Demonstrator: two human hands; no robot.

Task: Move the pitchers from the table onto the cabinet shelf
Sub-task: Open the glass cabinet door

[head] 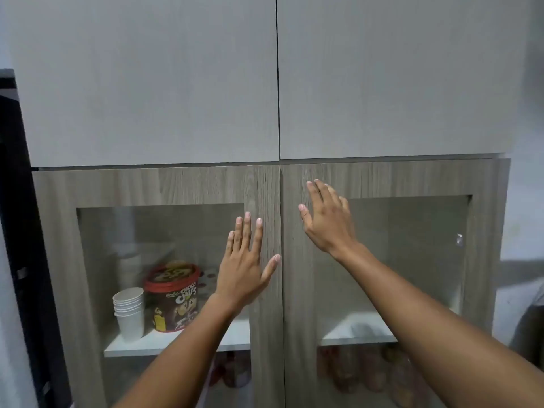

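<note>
No pitcher and no table are in view. I face a cabinet with two wood-framed glass doors, both closed. My left hand (245, 260) lies flat with fingers spread on the left door (203, 187), near its inner edge. My right hand (326, 219) is open with its palm against the right door (382, 178), near the central seam. Neither hand holds anything. A white shelf (164, 346) shows behind the glass.
On the shelf behind the left glass stand a stack of white paper cups (129, 312) and a red-lidded chocolate cereal tub (173, 298). Blurry round items lie below the shelf. Two plain grey upper doors (147, 83) are shut. A dark appliance edge (17, 231) stands at left.
</note>
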